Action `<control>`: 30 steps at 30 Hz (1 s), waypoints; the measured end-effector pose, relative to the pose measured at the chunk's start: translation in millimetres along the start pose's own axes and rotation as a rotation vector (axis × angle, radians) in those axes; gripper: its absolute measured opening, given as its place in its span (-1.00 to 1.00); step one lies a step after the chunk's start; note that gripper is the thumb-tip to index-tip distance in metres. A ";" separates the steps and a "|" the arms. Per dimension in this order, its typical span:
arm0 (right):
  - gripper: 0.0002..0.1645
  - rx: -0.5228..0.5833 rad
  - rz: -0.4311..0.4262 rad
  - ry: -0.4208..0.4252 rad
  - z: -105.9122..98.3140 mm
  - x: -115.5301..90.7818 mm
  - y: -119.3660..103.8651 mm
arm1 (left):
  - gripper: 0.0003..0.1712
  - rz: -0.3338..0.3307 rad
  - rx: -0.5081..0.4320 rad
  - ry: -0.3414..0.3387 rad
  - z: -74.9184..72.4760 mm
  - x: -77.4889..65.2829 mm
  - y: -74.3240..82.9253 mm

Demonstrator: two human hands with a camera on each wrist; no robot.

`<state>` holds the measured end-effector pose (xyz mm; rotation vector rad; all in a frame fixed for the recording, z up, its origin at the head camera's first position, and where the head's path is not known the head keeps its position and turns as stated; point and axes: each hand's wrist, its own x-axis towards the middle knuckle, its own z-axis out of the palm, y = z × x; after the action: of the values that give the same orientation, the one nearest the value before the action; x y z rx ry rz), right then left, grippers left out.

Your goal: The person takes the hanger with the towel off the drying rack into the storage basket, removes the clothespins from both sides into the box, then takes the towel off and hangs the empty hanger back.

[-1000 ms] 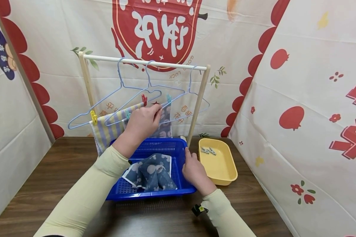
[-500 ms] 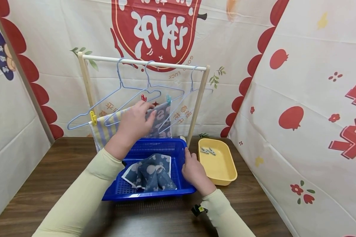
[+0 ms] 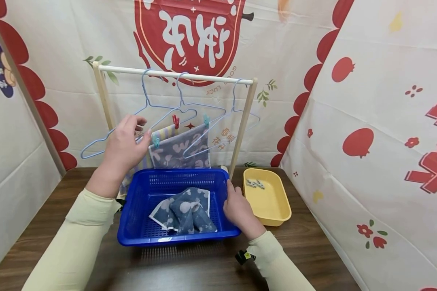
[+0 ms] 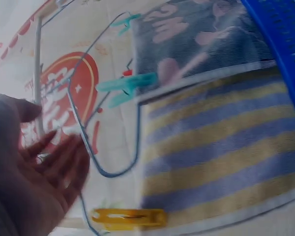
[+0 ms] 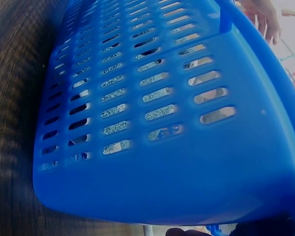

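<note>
Behind hangers [image 3: 181,104], backdrop [image 3: 215,44] reads "LUCK"; blue basket [image 3: 178,240] holds cloth [image 3: 185,208].

Across the red emblem [image 3: 191,76] on the backdrop [image 3: 276,48], big white Chinese characters stand upside down, seemingly 快乐, with "GOOD LUCK" inverted along its lower right edge. Small orange characters below are too faint to make out. White letters, an S and a W among them, mark the grey towel [image 3: 178,152]; white Chinese characters line the blue badge [image 3: 0,66] at far left.
</note>
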<state>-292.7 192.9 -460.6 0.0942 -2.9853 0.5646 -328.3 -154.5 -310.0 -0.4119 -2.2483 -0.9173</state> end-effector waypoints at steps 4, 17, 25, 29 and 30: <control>-0.17 0.006 0.011 -0.007 -1.6 0.1 -0.3 | -0.59 0.024 -0.038 -0.071 0.4 -2.4 -8.1; -0.17 0.025 0.013 -0.009 -1.3 1.3 1.0 | -0.65 0.037 -0.142 -0.090 18.6 -6.6 -37.4; -0.18 0.033 0.002 -0.006 1.0 2.3 3.5 | -0.64 0.059 -0.160 -0.157 28.9 -10.0 -44.1; -0.18 0.044 0.010 -0.014 0.7 1.8 3.8 | -0.67 0.048 -0.201 -0.177 34.7 -12.2 -45.0; -0.18 0.045 0.011 -0.014 0.5 1.6 3.8 | -0.68 0.051 -0.207 -0.170 35.7 -12.7 -44.8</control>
<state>-294.6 196.2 -462.2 0.0856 -2.9895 0.6346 -358.2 -161.2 -360.0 -0.6592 -2.2903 -1.1299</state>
